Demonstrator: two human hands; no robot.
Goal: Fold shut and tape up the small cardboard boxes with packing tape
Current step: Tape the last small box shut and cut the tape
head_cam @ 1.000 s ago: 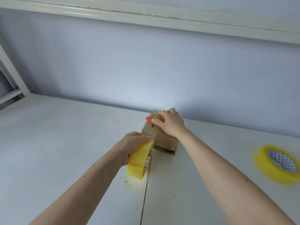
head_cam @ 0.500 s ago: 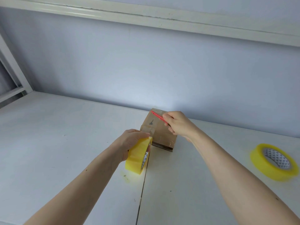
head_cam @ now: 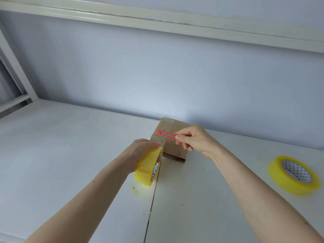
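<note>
Far right, spare tape roll (head_cam: 294,174) on table (head_cam: 61,155)

A: so what's the surface here?

B: white table (head_cam: 70,155), looks like two tops pushed together, with a thin seam (head_cam: 152,199) running toward the camera. Back edge sits against the wall.

A: and what's actually sitting on it?

B: a small cardboard box (head_cam: 172,149) near the back, right at the seam, and a yellow tape roll (head_cam: 294,174) lying flat, well off to the right. Few small dark specks on the top too.
</note>
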